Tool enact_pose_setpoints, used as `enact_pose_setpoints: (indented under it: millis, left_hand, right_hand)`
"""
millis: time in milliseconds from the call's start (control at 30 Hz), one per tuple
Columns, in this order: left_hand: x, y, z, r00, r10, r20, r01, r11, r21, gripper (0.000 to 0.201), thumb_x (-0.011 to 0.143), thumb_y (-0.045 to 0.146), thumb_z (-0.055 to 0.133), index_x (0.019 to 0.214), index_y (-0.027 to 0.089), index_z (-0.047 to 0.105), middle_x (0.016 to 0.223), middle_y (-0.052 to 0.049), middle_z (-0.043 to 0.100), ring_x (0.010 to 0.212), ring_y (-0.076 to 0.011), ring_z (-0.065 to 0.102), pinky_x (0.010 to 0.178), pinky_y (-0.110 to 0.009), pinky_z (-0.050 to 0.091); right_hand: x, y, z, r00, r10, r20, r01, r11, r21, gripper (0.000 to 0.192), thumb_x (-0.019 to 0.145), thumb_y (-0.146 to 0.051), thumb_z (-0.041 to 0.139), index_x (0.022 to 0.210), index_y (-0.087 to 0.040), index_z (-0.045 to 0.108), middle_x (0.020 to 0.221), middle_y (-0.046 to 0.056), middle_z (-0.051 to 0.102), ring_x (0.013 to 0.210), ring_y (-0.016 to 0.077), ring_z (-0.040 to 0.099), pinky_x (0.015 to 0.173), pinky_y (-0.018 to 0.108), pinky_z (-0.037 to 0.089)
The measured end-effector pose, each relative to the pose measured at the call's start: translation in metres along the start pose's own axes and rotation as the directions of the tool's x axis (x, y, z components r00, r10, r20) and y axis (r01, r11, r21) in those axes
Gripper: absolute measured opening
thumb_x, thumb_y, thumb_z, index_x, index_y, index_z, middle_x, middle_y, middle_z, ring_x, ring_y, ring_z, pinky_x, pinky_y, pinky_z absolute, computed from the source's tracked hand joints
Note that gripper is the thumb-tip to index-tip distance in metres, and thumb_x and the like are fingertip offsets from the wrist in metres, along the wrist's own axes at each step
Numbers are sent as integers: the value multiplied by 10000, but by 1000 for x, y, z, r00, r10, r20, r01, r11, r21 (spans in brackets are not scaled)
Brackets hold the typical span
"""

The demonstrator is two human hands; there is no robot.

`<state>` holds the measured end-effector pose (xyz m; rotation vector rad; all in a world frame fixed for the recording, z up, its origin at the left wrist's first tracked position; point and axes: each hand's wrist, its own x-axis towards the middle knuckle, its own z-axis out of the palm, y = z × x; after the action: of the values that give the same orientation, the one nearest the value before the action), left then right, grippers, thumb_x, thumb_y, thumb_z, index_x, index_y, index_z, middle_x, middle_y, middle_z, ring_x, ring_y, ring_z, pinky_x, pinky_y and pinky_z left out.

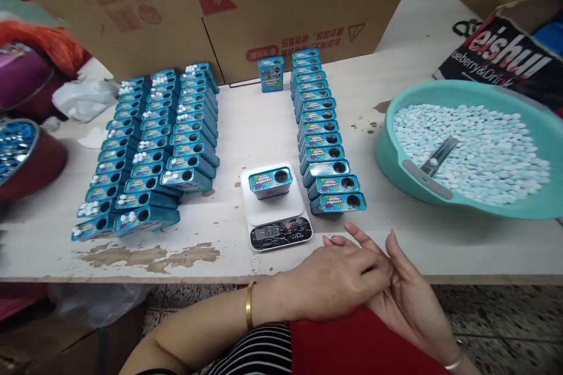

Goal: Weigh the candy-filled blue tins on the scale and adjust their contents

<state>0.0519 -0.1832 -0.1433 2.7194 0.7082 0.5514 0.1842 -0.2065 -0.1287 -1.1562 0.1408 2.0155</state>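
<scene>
One broad brown cardboard carton (281, 6) at the back, one turquoise plastic basin (393, 173) of pale tablets (492, 158) to the right!
Down front, the bare left hand (336, 281) lies across the bare, palm-up right hand (407, 304): left fingers bent, grip strength impossible to call; right fingers loosely parted, nothing seen in either. Beyond them, a white kitchen scale with a black panel (275, 211) carries a blue rectangular metal-looking tin (270, 181), upright. Weighing well, I'd judge, means fingers clear, tin centred, digits settled. Its long axis? Left to right, slightly slanted, dark round hole rightward, facing up!
</scene>
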Motion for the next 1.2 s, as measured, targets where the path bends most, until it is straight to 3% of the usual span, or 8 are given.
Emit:
enact_pose_setpoints:
  millis: [200,400,533,633,733,867,967,1200]
  left_hand:
    - [-12,-7,-19,986,-71,-150,62,996,-64,195,922,172,393,919,136,584,843,-54,626,739,-142,538,614,-279,440]
    - [-32,-60,-64,785,-352,-510,432,901,42,138,886,200,534,1005,181,601,871,-47,618,811,-164,540,719,-326,412]
    - [-42,-93,-77,772,-437,-461,548,825,136,149,864,272,591,986,197,631,918,-51,617,857,-184,559,745,-344,390]
    - [-46,-100,-87,761,-443,-474,538,839,78,171,868,300,587,1001,203,633,959,-55,618,907,-192,579,787,-347,417]
    - [-50,-101,-101,703,-440,-559,535,845,7,153,871,311,572,970,216,639,951,-46,616,885,-193,589,796,-347,441]
    - [-62,-106,-109,621,-504,-599,591,804,-64,154,858,378,570,877,241,638,903,-29,621,828,-203,590,767,-359,444]
    - [-73,-103,-109,589,-546,-596,626,775,-92,141,860,359,572,846,232,632,878,-32,618,789,-190,584,729,-348,442]
    - [-103,-102,-109,537,-566,-625,671,736,-90,94,847,280,596,819,207,649,825,-23,614,791,-164,580,688,-295,454]
  right_hand:
    - [8,8,-5,986,-10,165,10,1000,2,399,904,-524,433,1130,-265,636,1075,31,701,1039,181,637,947,342,485]
    - [9,6,0,941,-100,322,151,979,-138,374,907,-493,448,1131,-244,613,1066,71,679,1035,205,627,962,371,458]
    - [0,-37,-3,893,-349,283,442,799,-407,345,890,-494,480,1111,-262,609,1005,66,673,935,211,642,885,395,497]
    - [1,-103,-15,604,-761,237,633,277,-723,335,807,-487,613,1054,-263,640,933,61,673,869,218,637,859,398,498]
    - [12,-175,-33,265,-911,315,374,-204,-905,391,808,-460,583,1100,-204,632,1036,120,643,897,257,620,839,417,492]
    - [42,-235,-55,560,-802,208,-64,-292,-954,782,684,-368,667,1379,-110,418,1150,205,613,980,333,609,859,452,471]
    - [67,-241,-67,686,-700,197,-44,-310,-950,924,607,-280,704,1439,-143,325,1035,141,662,930,308,621,818,410,471]
    - [78,-249,-100,508,-831,227,467,44,-883,356,612,-189,762,943,-281,669,633,-31,545,500,114,432,498,285,329]
